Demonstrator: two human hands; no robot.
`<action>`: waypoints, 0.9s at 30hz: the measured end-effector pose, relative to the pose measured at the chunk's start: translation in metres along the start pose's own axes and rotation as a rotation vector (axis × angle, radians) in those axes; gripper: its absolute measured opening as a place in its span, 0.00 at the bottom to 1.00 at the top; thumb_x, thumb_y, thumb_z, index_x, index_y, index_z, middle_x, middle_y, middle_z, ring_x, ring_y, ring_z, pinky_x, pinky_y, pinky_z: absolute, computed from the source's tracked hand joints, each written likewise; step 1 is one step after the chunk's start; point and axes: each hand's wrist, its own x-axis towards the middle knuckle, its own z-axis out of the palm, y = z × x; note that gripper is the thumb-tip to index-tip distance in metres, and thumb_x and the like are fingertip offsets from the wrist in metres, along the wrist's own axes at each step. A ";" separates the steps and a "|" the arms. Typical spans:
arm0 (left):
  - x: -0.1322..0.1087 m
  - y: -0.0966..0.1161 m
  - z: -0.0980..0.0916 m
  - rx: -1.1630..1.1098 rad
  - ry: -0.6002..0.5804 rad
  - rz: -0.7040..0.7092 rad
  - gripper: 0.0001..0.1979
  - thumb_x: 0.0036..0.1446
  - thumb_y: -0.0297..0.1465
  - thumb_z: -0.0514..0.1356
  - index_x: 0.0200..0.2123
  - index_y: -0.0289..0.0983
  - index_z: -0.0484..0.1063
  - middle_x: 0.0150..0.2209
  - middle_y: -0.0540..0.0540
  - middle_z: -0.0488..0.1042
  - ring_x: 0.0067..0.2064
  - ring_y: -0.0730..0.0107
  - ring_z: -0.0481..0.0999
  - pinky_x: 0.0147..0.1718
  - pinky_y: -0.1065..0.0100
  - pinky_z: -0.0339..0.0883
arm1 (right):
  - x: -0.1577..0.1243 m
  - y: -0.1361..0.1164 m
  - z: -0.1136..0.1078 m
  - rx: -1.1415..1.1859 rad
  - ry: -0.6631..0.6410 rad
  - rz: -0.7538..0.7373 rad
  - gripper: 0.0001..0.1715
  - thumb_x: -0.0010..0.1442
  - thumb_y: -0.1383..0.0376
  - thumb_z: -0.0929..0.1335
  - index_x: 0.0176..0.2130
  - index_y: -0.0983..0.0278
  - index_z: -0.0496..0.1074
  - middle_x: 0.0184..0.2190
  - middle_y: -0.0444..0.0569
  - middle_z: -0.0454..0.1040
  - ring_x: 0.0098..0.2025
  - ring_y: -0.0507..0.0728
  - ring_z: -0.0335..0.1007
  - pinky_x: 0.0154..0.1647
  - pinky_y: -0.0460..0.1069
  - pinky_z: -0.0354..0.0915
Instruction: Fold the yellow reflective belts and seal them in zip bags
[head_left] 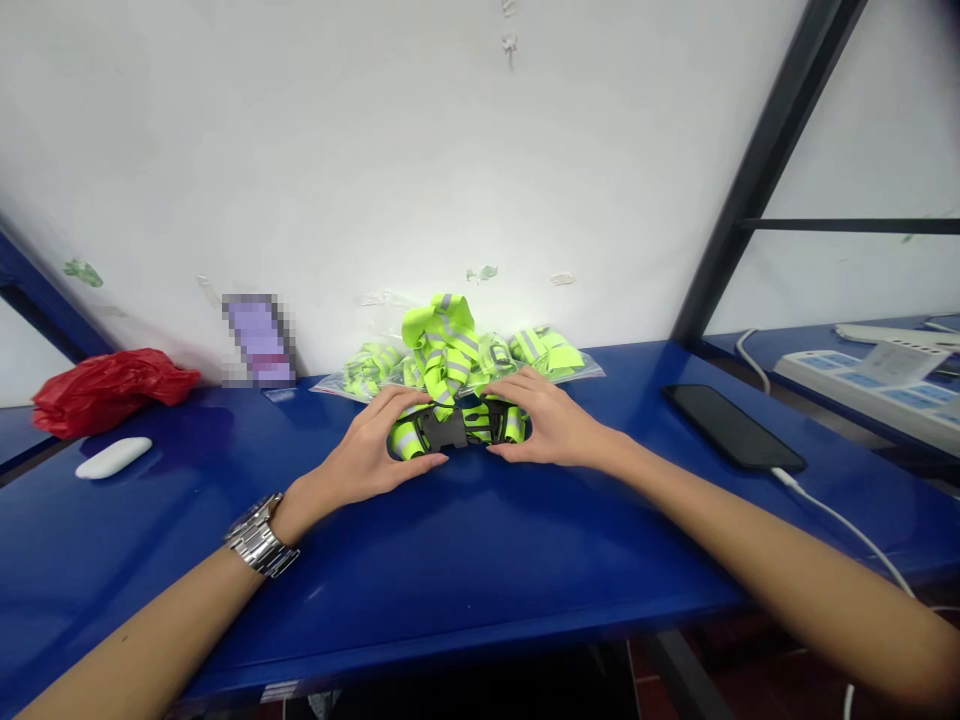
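Observation:
Between my two hands is a neon yellow reflective belt with a black plastic side-release buckle (444, 432). My left hand (379, 440) is closed around the buckle's socket half and the strap beside it. The prong half (495, 422) and its strap are pinched in my right hand (544, 418). The two halves face each other; whether they are fully joined cannot be told. Directly behind, a loose yellow reflective strap (446, 345) is heaped up, with more rolled straps in clear plastic bags (559, 352) against the wall.
A red plastic bag (112, 388), a white earbud case (114, 458) and a propped phone (261, 340) are at the left of the blue table (450, 570). On the right lies a black phone (733, 428) with a white cable; a power strip (870, 390) sits beyond the dark metal post (739, 215).

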 end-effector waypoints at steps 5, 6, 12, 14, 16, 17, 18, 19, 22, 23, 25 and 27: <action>-0.001 0.000 0.001 0.022 -0.026 -0.001 0.29 0.54 0.40 0.65 0.56 0.39 0.61 0.52 0.39 0.67 0.54 0.56 0.69 0.54 0.53 0.66 | -0.002 0.004 0.002 -0.103 -0.016 -0.032 0.32 0.51 0.57 0.73 0.52 0.67 0.69 0.44 0.57 0.74 0.47 0.66 0.65 0.47 0.60 0.65; -0.002 0.000 0.002 0.027 -0.033 -0.004 0.29 0.54 0.40 0.65 0.56 0.39 0.61 0.52 0.39 0.67 0.55 0.55 0.68 0.54 0.53 0.66 | -0.002 0.004 0.002 -0.114 -0.023 -0.032 0.32 0.51 0.57 0.74 0.52 0.67 0.69 0.43 0.57 0.74 0.46 0.66 0.66 0.46 0.60 0.65; -0.003 0.005 0.007 0.031 -0.113 0.002 0.28 0.57 0.41 0.63 0.57 0.39 0.60 0.51 0.39 0.66 0.53 0.55 0.69 0.52 0.54 0.67 | 0.002 -0.007 0.007 -0.053 -0.076 -0.023 0.28 0.47 0.60 0.76 0.46 0.68 0.72 0.36 0.55 0.73 0.42 0.64 0.65 0.39 0.56 0.65; -0.003 0.006 0.012 0.049 -0.151 0.032 0.28 0.58 0.41 0.61 0.58 0.39 0.59 0.50 0.38 0.67 0.51 0.54 0.70 0.50 0.53 0.68 | 0.005 -0.011 0.011 -0.003 -0.120 -0.023 0.23 0.47 0.61 0.75 0.43 0.67 0.73 0.33 0.53 0.72 0.41 0.63 0.64 0.37 0.54 0.64; -0.002 0.007 0.016 0.092 -0.176 0.061 0.28 0.59 0.41 0.60 0.59 0.38 0.59 0.50 0.36 0.68 0.51 0.53 0.69 0.50 0.51 0.67 | 0.007 -0.012 0.014 0.028 -0.147 -0.008 0.21 0.47 0.63 0.75 0.41 0.67 0.73 0.32 0.52 0.72 0.41 0.63 0.64 0.37 0.54 0.64; -0.001 0.007 0.017 0.125 -0.172 0.070 0.28 0.59 0.42 0.59 0.59 0.38 0.59 0.50 0.36 0.68 0.52 0.51 0.69 0.50 0.49 0.66 | 0.007 -0.011 0.014 0.039 -0.145 0.007 0.22 0.47 0.63 0.75 0.43 0.67 0.73 0.32 0.52 0.73 0.42 0.63 0.64 0.38 0.54 0.64; -0.001 0.008 0.017 0.169 -0.155 0.073 0.29 0.59 0.42 0.59 0.60 0.38 0.58 0.51 0.35 0.67 0.53 0.49 0.68 0.51 0.47 0.64 | 0.008 -0.010 0.014 0.052 -0.135 0.029 0.25 0.46 0.62 0.75 0.44 0.66 0.73 0.33 0.52 0.74 0.43 0.64 0.65 0.39 0.54 0.64; 0.000 0.009 0.017 0.218 -0.116 0.076 0.30 0.59 0.42 0.59 0.61 0.37 0.57 0.53 0.33 0.66 0.55 0.46 0.66 0.52 0.45 0.62 | 0.008 -0.009 0.014 0.068 -0.118 0.055 0.28 0.45 0.61 0.76 0.46 0.66 0.73 0.35 0.53 0.75 0.44 0.64 0.65 0.41 0.55 0.65; -0.001 0.017 0.015 0.330 0.059 0.131 0.29 0.59 0.37 0.60 0.61 0.35 0.57 0.58 0.29 0.61 0.60 0.41 0.61 0.54 0.40 0.57 | 0.008 -0.006 0.011 0.136 -0.072 0.138 0.33 0.44 0.57 0.76 0.49 0.66 0.73 0.40 0.54 0.76 0.45 0.64 0.68 0.44 0.56 0.65; -0.002 0.022 0.014 0.321 0.104 0.171 0.26 0.60 0.34 0.59 0.60 0.35 0.59 0.58 0.29 0.62 0.59 0.42 0.61 0.54 0.42 0.58 | 0.008 -0.006 0.010 0.168 -0.062 0.161 0.33 0.45 0.56 0.76 0.49 0.66 0.74 0.42 0.54 0.76 0.45 0.64 0.69 0.45 0.56 0.65; -0.004 0.034 0.015 0.225 0.084 0.279 0.17 0.61 0.28 0.56 0.54 0.36 0.64 0.50 0.34 0.69 0.53 0.52 0.68 0.52 0.49 0.64 | 0.008 -0.006 0.009 0.236 -0.052 0.199 0.32 0.45 0.54 0.76 0.48 0.65 0.75 0.44 0.53 0.76 0.45 0.63 0.71 0.46 0.56 0.66; -0.004 0.046 0.018 0.112 -0.068 0.358 0.12 0.62 0.25 0.52 0.48 0.37 0.67 0.41 0.39 0.73 0.46 0.59 0.72 0.47 0.56 0.69 | 0.008 -0.006 0.009 0.324 -0.049 0.244 0.31 0.46 0.53 0.75 0.48 0.64 0.75 0.45 0.52 0.77 0.45 0.63 0.72 0.46 0.56 0.66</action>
